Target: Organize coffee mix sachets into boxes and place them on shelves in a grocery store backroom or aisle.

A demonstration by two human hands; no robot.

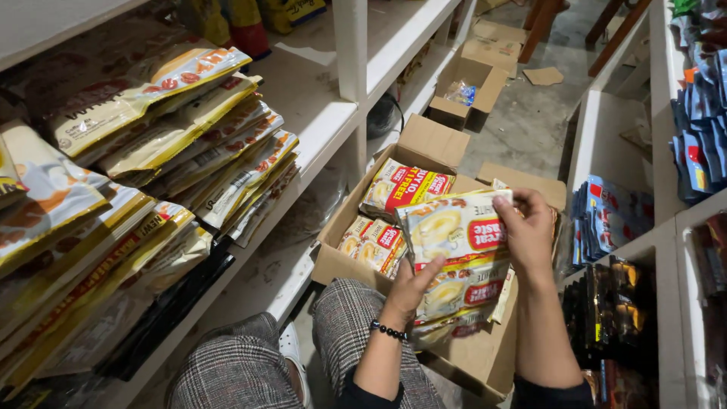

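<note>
Both your hands, left hand and right hand, hold the stack of yellow packets above the cardboard box, long side upright.

Take the white shelf on your left as the landmark. On it: slanting stacks of yellow-and-white packets, filling its near end; its far end shows only a few coloured bags. Below it, on the concrete floor: one open cardboard box holding similar packets, just beside the shelf. Beyond that box: a second open carton and loose cardboard scraps, farther from the shelf.
</note>
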